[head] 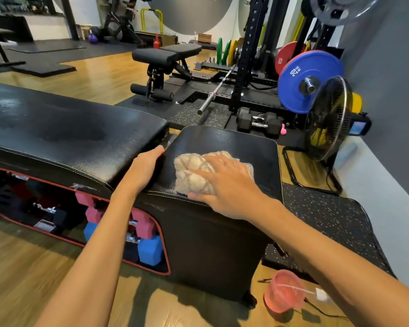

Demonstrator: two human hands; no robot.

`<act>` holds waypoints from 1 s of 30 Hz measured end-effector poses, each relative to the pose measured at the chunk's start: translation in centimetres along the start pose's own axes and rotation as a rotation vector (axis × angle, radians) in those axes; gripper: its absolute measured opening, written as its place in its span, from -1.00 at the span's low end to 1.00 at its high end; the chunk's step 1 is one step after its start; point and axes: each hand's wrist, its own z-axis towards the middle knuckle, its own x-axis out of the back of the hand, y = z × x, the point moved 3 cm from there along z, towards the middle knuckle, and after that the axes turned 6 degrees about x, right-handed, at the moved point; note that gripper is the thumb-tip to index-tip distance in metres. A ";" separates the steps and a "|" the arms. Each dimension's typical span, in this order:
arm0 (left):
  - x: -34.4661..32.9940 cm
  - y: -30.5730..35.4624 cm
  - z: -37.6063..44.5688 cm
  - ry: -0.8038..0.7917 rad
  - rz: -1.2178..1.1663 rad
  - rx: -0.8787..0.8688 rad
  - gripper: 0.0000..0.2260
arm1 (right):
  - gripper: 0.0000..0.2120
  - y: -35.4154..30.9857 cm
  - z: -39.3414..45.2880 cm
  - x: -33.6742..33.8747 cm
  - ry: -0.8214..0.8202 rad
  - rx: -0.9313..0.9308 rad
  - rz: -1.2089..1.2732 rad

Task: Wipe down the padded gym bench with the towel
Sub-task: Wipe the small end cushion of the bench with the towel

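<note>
The black padded gym bench (64, 128) runs from the left to the centre, with a shorter seat pad (257, 147) at its right end. A crumpled beige towel (194, 171) lies on the seat pad. My right hand (224, 185) presses flat on the towel, fingers spread over it. My left hand (144, 168) grips the edge of the seat pad at the gap between the two pads. A damp patch shows on the long pad.
Pink and blue dumbbells (144, 234) sit in the bench's open base. A pink spray bottle (286, 293) stands on the floor at lower right. A standing fan (328, 119), weight plates (307, 79), a barbell (217, 90) and another bench (168, 55) stand behind.
</note>
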 end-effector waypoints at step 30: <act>1.0 -1.9 1.5 -0.096 -0.683 -0.038 -0.47 | -0.15 18.7 9.4 -0.2 -0.016 -0.534 -0.044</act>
